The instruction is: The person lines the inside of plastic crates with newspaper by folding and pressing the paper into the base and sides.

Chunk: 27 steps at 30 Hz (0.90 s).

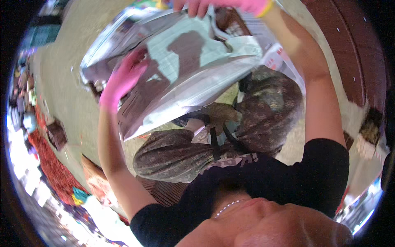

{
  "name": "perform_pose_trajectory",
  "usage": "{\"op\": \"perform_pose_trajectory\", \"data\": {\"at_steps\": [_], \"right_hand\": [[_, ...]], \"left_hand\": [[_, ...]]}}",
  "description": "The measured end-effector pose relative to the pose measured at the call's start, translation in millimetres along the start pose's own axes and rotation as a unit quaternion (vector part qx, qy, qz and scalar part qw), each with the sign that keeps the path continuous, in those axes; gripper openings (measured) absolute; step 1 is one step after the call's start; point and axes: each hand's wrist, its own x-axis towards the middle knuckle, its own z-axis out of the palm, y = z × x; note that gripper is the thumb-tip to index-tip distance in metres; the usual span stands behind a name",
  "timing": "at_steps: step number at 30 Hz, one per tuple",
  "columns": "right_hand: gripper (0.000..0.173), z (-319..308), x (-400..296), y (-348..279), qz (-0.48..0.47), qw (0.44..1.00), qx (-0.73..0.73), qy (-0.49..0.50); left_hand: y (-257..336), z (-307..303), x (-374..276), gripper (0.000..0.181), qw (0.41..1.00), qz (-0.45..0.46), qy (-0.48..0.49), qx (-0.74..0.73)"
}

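A large white woven plastic sack (216, 52) with printed markings is spread above my knees, with hard shadows across it. My right hand (222, 4), in a pink glove with a yellow cuff, is at the far edge of the sack. Its fingers curl over that edge, partly cut off by the top of the view. My left hand (131, 69), in a pink glove, lies against the left part of the sack. Its fingertips fall in shadow, so whether they pinch the plastic is unclear.
Patterned dark trousers (268, 108) cover my bent legs below the sack. Concrete floor (71, 102) surrounds me. A brown box-like object (56, 133) and a long red heap (55, 166) lie to the left. A dark red panel (355, 52) stands at the right.
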Motion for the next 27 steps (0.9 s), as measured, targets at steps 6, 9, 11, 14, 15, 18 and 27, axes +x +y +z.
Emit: {"op": "perform_pose_trajectory", "data": {"at_steps": [6, 9, 11, 14, 15, 18, 27], "right_hand": [[0.051, -130, -116, 324, 0.161, 0.778, -0.528, 0.301], [0.056, -40, -119, 381, 0.296, 0.653, -0.543, 0.437], [0.053, -19, -125, 413, 0.292, 0.648, -0.561, 0.424], [0.049, -15, -145, 454, 0.346, 0.721, -0.477, 0.364], [0.047, -23, -160, 463, 0.372, 0.749, -0.430, 0.341], [0.046, -44, -206, 452, 0.338, 0.792, -0.259, 0.437], [0.057, 17, -154, 426, 0.281, 0.729, -0.518, 0.348]], "left_hand": [[91, 46, -108, 0.046, 0.921, 0.068, -0.047, -0.380], [123, 91, -112, 0.047, 0.893, -0.037, 0.066, -0.443], [131, 105, -100, 0.052, 0.890, -0.016, 0.091, -0.446], [147, 110, -91, 0.059, 0.893, -0.013, 0.119, -0.433], [155, 109, -83, 0.060, 0.899, 0.016, 0.099, -0.427], [181, 114, -56, 0.049, 0.879, 0.033, 0.032, -0.475], [274, 159, 4, 0.046, 0.855, 0.335, -0.218, -0.331]]}}
